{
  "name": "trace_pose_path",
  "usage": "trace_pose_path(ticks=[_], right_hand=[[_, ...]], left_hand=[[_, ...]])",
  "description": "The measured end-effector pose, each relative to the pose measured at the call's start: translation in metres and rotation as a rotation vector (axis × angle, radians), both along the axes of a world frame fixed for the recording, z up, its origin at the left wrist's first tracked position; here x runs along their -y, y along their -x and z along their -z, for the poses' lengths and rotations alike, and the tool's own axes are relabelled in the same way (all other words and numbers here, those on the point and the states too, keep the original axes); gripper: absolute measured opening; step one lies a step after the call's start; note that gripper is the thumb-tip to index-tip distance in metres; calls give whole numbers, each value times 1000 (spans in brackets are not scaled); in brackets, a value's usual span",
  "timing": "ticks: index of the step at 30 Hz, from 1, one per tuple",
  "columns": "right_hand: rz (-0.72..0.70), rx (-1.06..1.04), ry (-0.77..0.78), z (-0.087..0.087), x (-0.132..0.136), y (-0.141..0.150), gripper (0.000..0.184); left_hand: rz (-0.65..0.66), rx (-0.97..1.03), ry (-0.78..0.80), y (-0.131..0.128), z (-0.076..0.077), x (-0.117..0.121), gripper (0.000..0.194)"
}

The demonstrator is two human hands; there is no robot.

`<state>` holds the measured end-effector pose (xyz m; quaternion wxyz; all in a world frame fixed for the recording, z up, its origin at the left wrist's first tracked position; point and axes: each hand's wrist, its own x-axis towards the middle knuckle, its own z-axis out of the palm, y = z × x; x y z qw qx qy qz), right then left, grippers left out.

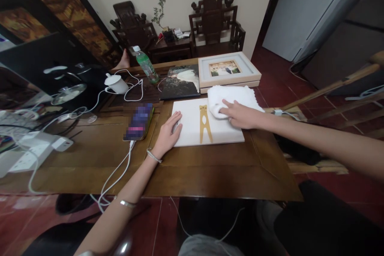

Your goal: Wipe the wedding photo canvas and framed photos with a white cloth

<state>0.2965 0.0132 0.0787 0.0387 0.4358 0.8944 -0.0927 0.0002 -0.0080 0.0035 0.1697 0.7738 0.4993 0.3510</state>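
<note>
White cloth (232, 96) under right hand (240, 114)

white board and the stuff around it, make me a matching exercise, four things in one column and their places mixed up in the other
1. left hand
2. right hand
3. yellow shape
4. phone

A. on the white cloth
B. beside the water bottle's lower left, cable attached
C. at the white board's left edge
D. between both hands

1-C, 2-A, 3-D, 4-B

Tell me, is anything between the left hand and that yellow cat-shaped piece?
Nothing visible: only bare white board separates the left hand from the yellow cat-shaped piece. The white cloth, touched by the right hand, lies on the piece's other side.
</note>
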Motion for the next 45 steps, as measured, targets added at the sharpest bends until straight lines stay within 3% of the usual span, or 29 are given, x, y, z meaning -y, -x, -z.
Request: trace_pose_path(ticks=[5,9,13,20,25,30,33,36,41,45], right_hand=[[-23,9,81,-18,69,4,40],[-108,39,314,-48,104,6,32],[-116,23,433,-60,94,4,31],[-92,-38,443,-60,60,0,35],[-125,-47,289,-57,36,-5,32],[-104,-54,104,-28,9,-7,32],[-16,-1,75,-13,21,3,42],[-7,0,74,-11,55,16,49],[-100,-47,169,-30,100,21,38],[-103,-17,251,-44,90,13,32]], left_hand=[[-2,-9,2,-1,0,0,41],[-5,-4,0,-1,-1,1,42],[-7,-10,-3,-1,-2,1,43],[-3,-15,-6,-1,-1,0,42],[0,-8,-11,-1,0,0,42],[0,-13,-14,-1,0,0,42],[-1,-21,-13,-1,-1,0,42],[-1,-25,-10,-1,-1,1,43],[0,-18,-11,-1,-1,1,42],[-2,-14,-11,-2,-1,1,41]])
